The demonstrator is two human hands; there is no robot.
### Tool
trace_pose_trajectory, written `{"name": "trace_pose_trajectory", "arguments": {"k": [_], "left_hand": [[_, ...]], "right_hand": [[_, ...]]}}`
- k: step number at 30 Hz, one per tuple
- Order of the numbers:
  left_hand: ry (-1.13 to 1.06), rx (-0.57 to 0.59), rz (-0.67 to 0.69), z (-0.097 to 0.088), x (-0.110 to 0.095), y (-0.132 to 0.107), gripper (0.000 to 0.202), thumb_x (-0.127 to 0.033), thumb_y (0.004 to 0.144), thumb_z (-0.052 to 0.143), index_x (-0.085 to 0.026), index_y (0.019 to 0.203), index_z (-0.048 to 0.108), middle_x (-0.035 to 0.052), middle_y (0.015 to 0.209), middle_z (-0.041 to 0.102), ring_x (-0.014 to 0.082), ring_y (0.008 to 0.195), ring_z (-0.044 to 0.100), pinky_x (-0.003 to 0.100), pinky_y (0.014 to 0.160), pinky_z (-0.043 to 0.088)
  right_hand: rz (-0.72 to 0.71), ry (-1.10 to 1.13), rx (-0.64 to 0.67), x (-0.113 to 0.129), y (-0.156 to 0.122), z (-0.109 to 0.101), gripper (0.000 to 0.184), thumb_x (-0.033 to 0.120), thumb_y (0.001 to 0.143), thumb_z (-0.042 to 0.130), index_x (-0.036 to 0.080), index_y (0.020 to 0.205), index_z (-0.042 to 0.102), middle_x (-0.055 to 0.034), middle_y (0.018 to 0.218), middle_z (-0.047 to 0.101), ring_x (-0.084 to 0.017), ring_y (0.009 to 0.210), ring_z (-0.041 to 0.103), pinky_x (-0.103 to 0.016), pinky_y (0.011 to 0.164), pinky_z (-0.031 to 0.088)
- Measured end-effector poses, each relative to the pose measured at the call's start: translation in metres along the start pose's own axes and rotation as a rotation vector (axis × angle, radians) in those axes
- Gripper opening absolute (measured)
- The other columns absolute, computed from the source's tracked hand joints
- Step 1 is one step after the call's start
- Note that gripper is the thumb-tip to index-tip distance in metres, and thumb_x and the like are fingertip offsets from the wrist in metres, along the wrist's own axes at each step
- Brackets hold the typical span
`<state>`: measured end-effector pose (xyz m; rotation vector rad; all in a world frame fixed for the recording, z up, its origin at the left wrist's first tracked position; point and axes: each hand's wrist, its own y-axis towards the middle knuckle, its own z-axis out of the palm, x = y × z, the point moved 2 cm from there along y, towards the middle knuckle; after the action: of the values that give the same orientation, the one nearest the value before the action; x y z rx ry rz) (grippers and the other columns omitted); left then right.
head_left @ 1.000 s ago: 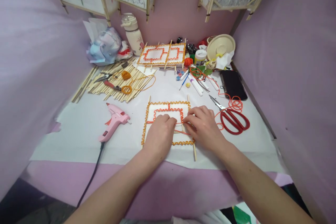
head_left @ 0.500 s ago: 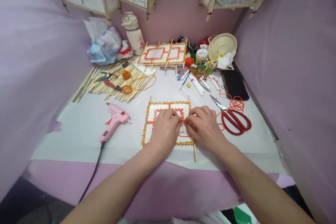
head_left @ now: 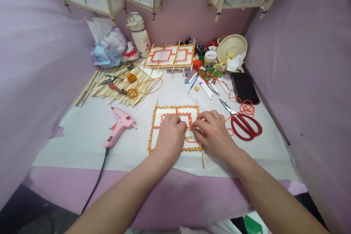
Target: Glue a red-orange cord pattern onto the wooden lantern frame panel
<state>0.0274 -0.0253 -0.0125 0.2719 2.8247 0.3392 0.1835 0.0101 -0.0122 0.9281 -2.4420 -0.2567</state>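
Observation:
A white panel in a thin stick frame lies flat before me, bordered with wavy mustard cord. Inside it runs a smaller rectangle of orange-red cord, whose lower right part shows bare stick. My left hand rests over the panel's middle, with thumb and forefinger closed near the inner rectangle's right side. Across from it my right hand pinches the orange-red cord at that same side. A loose length of this cord loops below the fingers and trails right to a tangle. Both sets of fingertips are partly hidden.
Red-handled scissors and a black phone lie to the right. At left are a pink glue gun, wooden sticks and pliers. Behind stand a bottle and a finished-looking panel; markers lie mid-table.
My left fingertips have drawn slightly left, and a small gap has opened between the two hands. The panel stays in place.

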Motion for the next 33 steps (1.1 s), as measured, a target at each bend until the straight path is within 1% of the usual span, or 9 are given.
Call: {"name": "trace_pose_trajectory", "arguments": {"k": [7, 13, 16, 19, 22, 25, 27, 30, 33], "left_hand": [[0.011, 0.000, -0.029, 0.004, -0.002, 0.002, 0.022, -0.015, 0.092, 0.050, -0.014, 0.077, 0.066, 0.0099, 0.087, 0.058, 0.0222, 0.087, 0.048, 0.036, 0.080, 0.044], [-0.002, -0.008, -0.029, 0.005, -0.001, 0.002, 0.022, -0.016, 0.092, 0.050, -0.014, 0.077, 0.065, 0.0093, 0.087, 0.057, 0.0225, 0.087, 0.048, 0.037, 0.080, 0.045], [-0.011, -0.014, -0.028, 0.005, -0.002, 0.003, 0.021, -0.017, 0.092, 0.050, -0.015, 0.077, 0.065, 0.0090, 0.087, 0.058, 0.0225, 0.087, 0.049, 0.037, 0.081, 0.045], [-0.027, -0.016, -0.028, 0.005, -0.002, 0.003, 0.019, -0.017, 0.092, 0.051, -0.015, 0.079, 0.064, 0.0088, 0.087, 0.058, 0.0230, 0.088, 0.050, 0.038, 0.082, 0.045], [-0.049, 0.000, -0.030, 0.003, -0.002, 0.001, 0.015, -0.011, 0.089, 0.050, -0.015, 0.089, 0.064, 0.0093, 0.092, 0.059, 0.0240, 0.091, 0.051, 0.040, 0.085, 0.045], [-0.129, 0.029, -0.036, 0.002, 0.000, -0.003, 0.026, -0.003, 0.083, 0.048, -0.014, 0.104, 0.061, 0.0098, 0.098, 0.060, 0.0239, 0.095, 0.052, 0.039, 0.088, 0.045], [-0.213, 0.055, -0.035, 0.000, 0.001, -0.005, 0.034, 0.000, 0.080, 0.045, -0.014, 0.109, 0.058, 0.0091, 0.100, 0.060, 0.0228, 0.096, 0.052, 0.037, 0.088, 0.046], [-0.313, 0.090, -0.026, -0.003, 0.001, -0.007, 0.038, 0.002, 0.077, 0.044, -0.016, 0.107, 0.058, 0.0073, 0.099, 0.061, 0.0215, 0.095, 0.053, 0.036, 0.087, 0.045], [-0.368, 0.097, -0.058, -0.007, 0.000, -0.007, 0.030, -0.005, 0.076, 0.052, -0.016, 0.104, 0.058, 0.0063, 0.097, 0.061, 0.0216, 0.094, 0.054, 0.036, 0.086, 0.045]], "right_hand": [[-0.029, 0.010, -0.027, 0.000, -0.001, 0.000, 0.008, 0.017, 0.089, 0.061, 0.022, 0.088, 0.068, -0.0054, 0.102, 0.062, -0.023, 0.098, 0.046, -0.037, 0.080, 0.031], [-0.075, 0.006, -0.017, 0.000, -0.002, 0.000, 0.013, 0.013, 0.085, 0.063, 0.023, 0.089, 0.070, -0.0050, 0.103, 0.063, -0.023, 0.099, 0.047, -0.037, 0.079, 0.031], [-0.037, -0.004, -0.035, -0.001, -0.002, 0.000, 0.008, 0.016, 0.085, 0.064, 0.022, 0.088, 0.069, -0.0048, 0.102, 0.063, -0.023, 0.099, 0.047, -0.038, 0.080, 0.031], [0.045, -0.005, -0.076, -0.003, 0.000, 0.000, 0.004, 0.019, 0.086, 0.065, 0.021, 0.083, 0.068, -0.0035, 0.098, 0.063, -0.022, 0.097, 0.049, -0.039, 0.080, 0.029], [0.095, 0.013, -0.083, -0.003, 0.000, 0.001, 0.007, 0.020, 0.086, 0.065, 0.022, 0.079, 0.066, -0.0019, 0.094, 0.063, -0.021, 0.096, 0.049, -0.039, 0.079, 0.028], [0.099, 0.038, -0.063, -0.002, -0.001, 0.003, 0.006, 0.020, 0.086, 0.065, 0.022, 0.080, 0.066, -0.0015, 0.095, 0.063, -0.021, 0.096, 0.049, -0.039, 0.080, 0.028], [0.097, 0.051, -0.051, -0.002, -0.002, 0.002, 0.006, 0.020, 0.086, 0.065, 0.023, 0.082, 0.066, -0.0016, 0.096, 0.063, -0.021, 0.097, 0.048, -0.038, 0.080, 0.028], [0.088, 0.067, -0.029, -0.002, -0.002, 0.001, 0.006, 0.019, 0.088, 0.063, 0.023, 0.084, 0.066, -0.0021, 0.098, 0.062, -0.021, 0.098, 0.048, -0.038, 0.080, 0.028], [0.081, 0.077, -0.011, -0.002, -0.002, 0.001, 0.006, 0.019, 0.088, 0.063, 0.023, 0.085, 0.066, -0.0025, 0.099, 0.062, -0.022, 0.099, 0.047, -0.038, 0.081, 0.029]]}}
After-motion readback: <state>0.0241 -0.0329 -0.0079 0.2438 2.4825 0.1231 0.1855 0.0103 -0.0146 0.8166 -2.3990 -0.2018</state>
